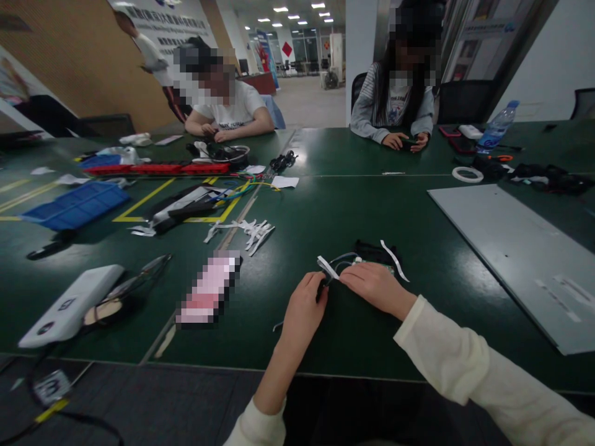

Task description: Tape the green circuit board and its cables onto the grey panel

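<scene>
My left hand [304, 310] is closed around a small black part [320, 288], mostly hidden by the fingers. A thin cable end [277, 326] sticks out to the left of that hand. My right hand [377, 286] pinches the lower end of a white paper-like strip [327, 267], which stands up between the two hands. Grey wires [346, 255] run behind my right fingers toward a black frame-like piece [372, 249] lying on the table, partly covered by the hand. Another white strip [395, 261] lies curved beside that piece.
A phone [209, 288], a white power bank [72, 303] and a pile of white strips [256, 234] lie to the left, with a blue tray [79, 204] beyond. On the right rests a grey panel [515, 248]. Two people sit across the green table [316, 210].
</scene>
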`<act>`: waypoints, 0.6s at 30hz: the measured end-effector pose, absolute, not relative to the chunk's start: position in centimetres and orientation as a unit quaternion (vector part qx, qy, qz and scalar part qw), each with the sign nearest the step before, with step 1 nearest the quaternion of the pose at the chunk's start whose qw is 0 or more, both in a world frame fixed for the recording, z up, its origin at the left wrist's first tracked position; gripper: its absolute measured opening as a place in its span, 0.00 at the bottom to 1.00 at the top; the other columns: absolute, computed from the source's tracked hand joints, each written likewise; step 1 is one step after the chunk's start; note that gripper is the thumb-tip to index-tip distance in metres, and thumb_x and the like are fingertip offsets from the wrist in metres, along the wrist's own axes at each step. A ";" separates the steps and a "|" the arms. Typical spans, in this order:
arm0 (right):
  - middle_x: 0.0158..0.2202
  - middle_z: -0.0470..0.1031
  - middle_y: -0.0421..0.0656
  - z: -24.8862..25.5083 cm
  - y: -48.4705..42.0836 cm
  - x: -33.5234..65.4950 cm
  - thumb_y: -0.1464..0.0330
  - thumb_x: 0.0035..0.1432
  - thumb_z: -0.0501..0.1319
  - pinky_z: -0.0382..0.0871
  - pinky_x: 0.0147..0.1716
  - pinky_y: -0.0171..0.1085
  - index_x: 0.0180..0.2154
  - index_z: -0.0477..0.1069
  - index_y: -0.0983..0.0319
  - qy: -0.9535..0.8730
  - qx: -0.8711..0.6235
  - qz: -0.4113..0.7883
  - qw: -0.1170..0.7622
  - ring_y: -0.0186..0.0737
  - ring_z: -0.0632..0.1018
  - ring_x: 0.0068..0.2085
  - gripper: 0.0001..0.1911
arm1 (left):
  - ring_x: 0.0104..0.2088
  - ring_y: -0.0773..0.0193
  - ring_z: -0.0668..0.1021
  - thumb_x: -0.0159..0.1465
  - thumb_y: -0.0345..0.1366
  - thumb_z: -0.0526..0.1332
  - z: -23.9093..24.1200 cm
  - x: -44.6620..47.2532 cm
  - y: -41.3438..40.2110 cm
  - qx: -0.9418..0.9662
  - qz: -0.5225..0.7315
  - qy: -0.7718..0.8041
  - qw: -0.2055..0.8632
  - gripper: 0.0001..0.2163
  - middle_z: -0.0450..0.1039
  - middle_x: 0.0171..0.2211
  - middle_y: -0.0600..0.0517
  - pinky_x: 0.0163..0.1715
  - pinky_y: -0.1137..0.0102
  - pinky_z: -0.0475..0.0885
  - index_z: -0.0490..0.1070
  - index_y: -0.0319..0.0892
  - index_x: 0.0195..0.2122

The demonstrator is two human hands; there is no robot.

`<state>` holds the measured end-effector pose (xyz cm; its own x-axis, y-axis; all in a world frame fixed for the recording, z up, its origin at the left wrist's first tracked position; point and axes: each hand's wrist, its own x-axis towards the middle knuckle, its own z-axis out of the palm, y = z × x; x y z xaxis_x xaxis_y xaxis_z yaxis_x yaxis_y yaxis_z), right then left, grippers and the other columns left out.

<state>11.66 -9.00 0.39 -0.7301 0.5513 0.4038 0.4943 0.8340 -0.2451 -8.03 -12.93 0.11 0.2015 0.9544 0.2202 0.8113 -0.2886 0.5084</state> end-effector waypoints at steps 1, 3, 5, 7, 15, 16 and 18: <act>0.45 0.75 0.50 0.5 -8.9 11.7 0.74 0.64 0.51 0.72 0.45 0.44 0.45 0.72 0.65 -0.918 -0.296 0.069 0.255 0.43 0.76 0.45 0.13 | 0.42 0.61 0.75 0.63 0.25 0.53 0.1 -8.1 -12.8 0.760 0.257 0.580 0.142 0.11 0.70 0.44 0.49 0.43 0.64 0.72 0.67 0.42 0.44; 0.45 0.75 0.48 0.7 -8.7 11.9 0.72 0.64 0.51 0.72 0.46 0.43 0.45 0.72 0.63 -0.891 -0.325 0.094 0.303 0.41 0.76 0.45 0.12 | 0.42 0.60 0.76 0.63 0.25 0.53 0.0 -8.3 -12.6 0.758 0.266 0.579 0.142 0.09 0.71 0.42 0.49 0.43 0.64 0.72 0.68 0.42 0.40; 0.44 0.75 0.47 1.1 -8.5 12.1 0.71 0.64 0.52 0.72 0.46 0.41 0.44 0.72 0.63 -0.857 -0.347 0.123 0.361 0.39 0.76 0.44 0.11 | 0.42 0.59 0.76 0.63 0.25 0.52 -0.2 -8.5 -12.3 0.757 0.274 0.575 0.145 0.08 0.71 0.41 0.49 0.43 0.63 0.72 0.68 0.42 0.37; 0.42 0.75 0.45 1.5 -8.2 12.3 0.71 0.64 0.54 0.72 0.45 0.40 0.43 0.72 0.62 -0.822 -0.363 0.156 0.411 0.37 0.76 0.43 0.10 | 0.42 0.59 0.76 0.63 0.26 0.52 -0.3 -8.6 -12.2 0.756 0.279 0.571 0.153 0.08 0.71 0.40 0.49 0.43 0.64 0.73 0.68 0.43 0.35; 0.38 0.76 0.42 2.2 -7.7 13.3 0.67 0.60 0.59 0.73 0.39 0.38 0.38 0.75 0.59 -0.721 -0.403 0.310 0.470 0.37 0.76 0.38 0.07 | 0.47 0.57 0.74 0.62 0.33 0.58 1.0 -8.3 -13.2 0.722 0.321 0.595 0.146 0.10 0.69 0.47 0.48 0.49 0.59 0.70 0.67 0.43 0.45; 0.38 0.76 0.42 2.2 -7.7 13.4 0.66 0.59 0.60 0.73 0.39 0.38 0.38 0.75 0.59 -0.712 -0.407 0.331 0.467 0.36 0.76 0.38 0.07 | 0.49 0.56 0.73 0.62 0.34 0.59 1.5 -8.5 -13.2 0.715 0.339 0.595 0.142 0.12 0.67 0.49 0.47 0.50 0.58 0.69 0.67 0.44 0.47; 0.37 0.76 0.42 2.4 -7.6 13.9 0.65 0.59 0.60 0.72 0.39 0.38 0.38 0.75 0.59 -0.697 -0.415 0.375 0.450 0.36 0.77 0.38 0.08 | 0.53 0.54 0.70 0.61 0.36 0.60 2.7 -8.9 -12.7 0.704 0.379 0.581 0.153 0.17 0.65 0.53 0.47 0.51 0.57 0.69 0.65 0.45 0.52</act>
